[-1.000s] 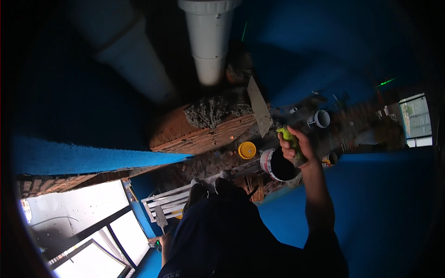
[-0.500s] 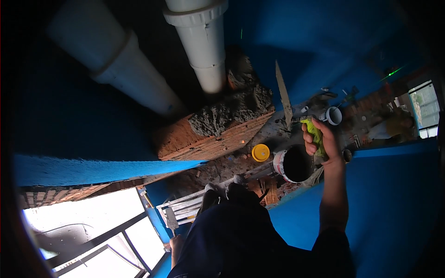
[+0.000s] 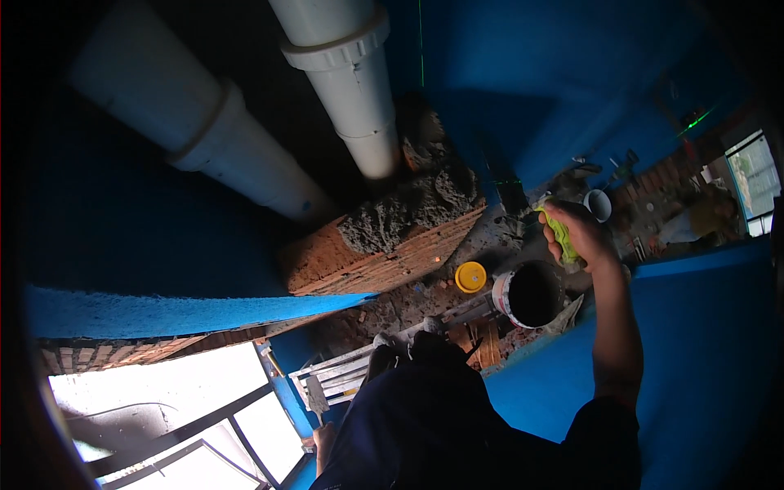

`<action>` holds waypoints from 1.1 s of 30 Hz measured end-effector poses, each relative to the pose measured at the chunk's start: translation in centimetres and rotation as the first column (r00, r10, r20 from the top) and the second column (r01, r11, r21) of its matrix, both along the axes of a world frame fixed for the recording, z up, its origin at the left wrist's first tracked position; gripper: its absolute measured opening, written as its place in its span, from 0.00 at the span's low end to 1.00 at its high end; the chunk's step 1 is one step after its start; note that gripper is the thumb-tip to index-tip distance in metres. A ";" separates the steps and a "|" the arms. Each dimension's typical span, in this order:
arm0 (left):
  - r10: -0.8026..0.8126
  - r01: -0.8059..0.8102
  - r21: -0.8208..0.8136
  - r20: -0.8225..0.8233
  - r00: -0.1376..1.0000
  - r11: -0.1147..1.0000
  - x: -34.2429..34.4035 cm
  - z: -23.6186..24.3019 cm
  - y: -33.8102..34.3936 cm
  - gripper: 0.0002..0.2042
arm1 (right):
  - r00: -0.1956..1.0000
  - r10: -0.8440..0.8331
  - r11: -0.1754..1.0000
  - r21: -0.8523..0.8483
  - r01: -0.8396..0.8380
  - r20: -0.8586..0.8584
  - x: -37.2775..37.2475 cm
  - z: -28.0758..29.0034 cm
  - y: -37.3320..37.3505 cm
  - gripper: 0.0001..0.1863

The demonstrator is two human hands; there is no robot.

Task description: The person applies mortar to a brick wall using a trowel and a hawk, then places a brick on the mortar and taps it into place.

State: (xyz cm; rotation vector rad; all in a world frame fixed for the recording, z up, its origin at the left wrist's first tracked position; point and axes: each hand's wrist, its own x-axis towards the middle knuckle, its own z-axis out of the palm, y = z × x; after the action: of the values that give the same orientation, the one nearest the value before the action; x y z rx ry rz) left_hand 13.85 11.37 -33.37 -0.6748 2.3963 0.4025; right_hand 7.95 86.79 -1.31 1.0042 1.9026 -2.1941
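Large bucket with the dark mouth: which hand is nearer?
Right. In the picture, the right hand is just above and right of the bucket; the left hand is farther, lower left.

Green-handled trowel [image 3: 561, 236]: blade sunk in shadow, its outline hard to tell; the right hand [image 3: 581, 231] covers much of the handle.
Left hand [image 3: 324, 442]: partly hidden by the dark shirt [image 3: 433, 420], and itself hiding the handle end of the grey-bladed trowel [image 3: 316, 396].
White pipes [image 3: 341, 77]: both cut off at the picture's far edge.
Bucket [image 3: 504, 299]: inside too dark to read.
Slatted bench [image 3: 336, 372]: partly behind the person's legs [image 3: 377, 363].
Co-worker [image 3: 701, 222] at far right: dim, blurred.
Tools [image 3: 625, 166] on the right: too small to identify.
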 end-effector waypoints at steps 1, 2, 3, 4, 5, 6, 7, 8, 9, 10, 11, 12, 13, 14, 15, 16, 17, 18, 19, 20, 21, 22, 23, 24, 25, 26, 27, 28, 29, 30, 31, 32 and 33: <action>0.005 -0.005 -0.001 -0.006 1.000 1.000 0.5 -0.4 -0.8 0.19 | 0.998 -0.022 0.999 -0.045 0.025 0.057 -0.3 -0.5 0.5 0.18; -0.055 0.055 -0.019 -0.018 0.998 0.998 1.1 -1.3 -1.5 0.20 | 0.999 0.022 0.992 -0.129 -0.018 0.034 -0.2 -1.9 1.4 0.18; -0.055 0.055 -0.016 -0.018 0.998 0.998 1.1 -1.5 -1.1 0.20 | 0.998 0.062 0.976 -0.209 -0.058 0.011 -0.2 -3.4 2.0 0.18; -0.047 0.047 -0.013 -0.010 0.999 0.999 1.0 -1.8 -0.5 0.20 | 0.995 0.102 0.971 -0.218 -0.099 0.005 -0.2 -4.5 2.2 0.18; -0.031 0.031 -0.016 0.000 1.000 0.999 1.0 -1.6 0.0 0.20 | 0.993 0.089 0.976 -0.206 -0.073 0.071 -0.4 -5.7 1.9 0.18; -0.021 0.021 -0.020 0.004 1.000 1.000 1.1 -1.3 0.1 0.19 | 0.993 0.093 0.990 -0.117 -0.083 0.077 -0.6 -6.8 1.9 0.18; -0.015 0.015 -0.018 0.007 1.000 1.000 1.1 -1.1 0.5 0.19 | 0.992 0.095 0.995 -0.026 -0.093 0.083 -0.6 -7.5 2.0 0.18; -0.009 0.009 -0.020 0.006 1.000 1.000 1.0 -1.0 0.7 0.19 | 0.992 0.097 0.995 -0.026 -0.095 0.081 -0.6 -8.0 2.3 0.18; -0.005 0.005 -0.018 0.008 1.000 1.000 0.9 -0.9 1.0 0.19 | 0.990 0.067 0.998 -0.004 -0.067 0.127 -0.3 -8.3 2.7 0.19; -0.006 0.006 -0.018 0.013 1.000 1.000 1.0 -0.6 1.1 0.19 | 0.984 0.036 0.999 0.020 -0.040 0.172 -0.2 -8.3 3.1 0.20; -0.001 0.001 -0.022 0.015 1.000 1.000 1.1 -0.3 1.2 0.18 | 0.985 0.039 0.999 0.020 -0.043 0.170 -0.5 -8.0 3.2 0.20; -0.001 0.001 -0.026 0.017 1.000 1.000 1.0 -0.1 1.4 0.18 | 0.988 0.000 0.998 0.058 -0.009 0.156 -0.8 -7.3 3.4 0.20; -0.001 0.002 -0.022 0.018 1.000 1.000 0.9 -0.1 1.8 0.18 | 0.989 -0.039 0.995 0.094 0.026 0.141 -1.1 -6.6 3.7 0.21; 0.007 -0.007 -0.027 0.018 1.000 1.000 1.1 0.3 1.8 0.18 | 0.992 -0.004 0.996 0.088 -0.008 0.128 -2.1 -6.4 4.3 0.22; 0.004 -0.004 -0.027 0.019 1.000 1.000 1.2 0.6 1.8 0.18 | 0.992 -0.003 0.995 0.100 -0.010 0.127 -3.4 -5.4 4.4 0.22; 0.007 -0.006 -0.022 0.017 1.000 1.000 1.3 0.9 1.8 0.18 | 0.995 0.038 0.996 0.078 -0.045 0.095 -4.9 -4.9 4.7 0.22; 0.009 -0.009 -0.016 0.017 1.000 1.000 1.5 1.2 1.8 0.18 | 0.995 0.081 0.995 0.058 -0.085 0.065 -6.5 -4.5 4.6 0.22; 0.010 -0.010 -0.005 0.019 1.000 1.000 1.8 1.7 2.3 0.17 | 0.995 0.094 0.995 0.032 -0.095 0.044 -7.9 -4.2 4.5 0.22; 0.006 -0.006 0.007 0.020 1.000 1.000 1.5 2.1 2.5 0.17 | 0.994 0.110 0.994 0.005 -0.111 0.024 -8.8 -4.0 4.1 0.22; 0.008 -0.008 0.018 0.023 1.000 1.000 1.1 3.3 3.4 0.17 | 0.987 0.154 0.988 -0.010 -0.154 0.050 -9.2 -3.8 3.6 0.21; 0.015 -0.015 0.029 0.022 1.000 0.999 0.6 5.0 4.7 0.17 | 0.981 0.185 0.983 -0.014 -0.184 0.059 -8.8 -3.8 3.2 0.21; 0.031 -0.032 0.047 0.019 0.999 0.998 0.1 6.1 5.7 0.17 | 0.968 0.206 0.977 0.030 -0.212 0.145 -7.5 -3.7 3.3 0.21; 0.064 -0.065 0.061 0.014 0.998 0.996 -0.2 7.4 6.7 0.17 | 0.947 0.225 0.966 0.074 -0.247 0.230 -6.3 -3.6 3.4 0.20; 0.151 -0.148 0.091 -0.019 0.988 0.985 0.3 7.5 6.3 0.17 | 0.942 0.222 0.968 0.058 -0.243 0.253 -5.4 -2.8 3.5 0.20; 0.232 -0.224 0.130 -0.048 0.972 0.966 0.8 7.3 6.1 0.17 | 0.937 0.210 0.972 0.048 -0.232 0.281 -4.5 -1.6 3.7 0.20; 0.245 -0.237 0.163 -0.030 0.969 0.958 0.4 8.3 7.8 0.16 | 0.950 0.196 0.973 0.071 -0.219 0.245 -3.6 -0.6 4.0 0.20; 0.254 -0.248 0.198 -0.004 0.967 0.948 -0.3 9.6 9.6 0.16 | 0.960 0.178 0.974 0.097 -0.203 0.215 -3.0 0.9 3.7 0.20; 0.247 -0.256 0.189 0.069 0.966 0.948 -0.6 9.1 10.3 0.16 | 0.964 0.209 0.965 0.127 -0.231 0.162 -3.0 2.5 3.4 0.20; 0.255 -0.267 0.148 0.094 0.962 0.952 -0.4 9.7 9.7 0.15 | 0.966 0.216 0.974 0.042 -0.223 0.139 -3.7 2.3 2.9 0.21; 0.250 -0.268 0.142 0.133 0.959 0.953 -0.4 9.8 9.7 0.15 | 0.947 0.287 0.955 0.032 -0.295 0.141 -4.4 3.3 2.2 0.21; 0.242 -0.265 0.133 0.162 0.957 0.955 -0.5 9.7 9.5 0.14 | 0.924 0.357 0.931 0.021 -0.363 0.137 -5.3 3.9 1.5 0.21; 0.243 -0.269 0.129 0.187 0.952 0.954 -0.8 9.6 9.4 0.14 | 0.901 0.391 0.918 -0.009 -0.396 0.190 -6.2 4.3 0.9 0.22; 0.218 -0.245 0.128 0.192 0.957 0.961 -0.9 9.2 8.7 0.14 | 0.886 0.419 0.904 -0.004 -0.427 0.196 -7.2 4.4 -0.1 0.22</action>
State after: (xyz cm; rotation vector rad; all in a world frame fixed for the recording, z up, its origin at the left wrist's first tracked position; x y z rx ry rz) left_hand 12.93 20.08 -24.18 -0.8878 2.1024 0.5907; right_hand 0.76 86.69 3.10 0.6887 1.8664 -1.7543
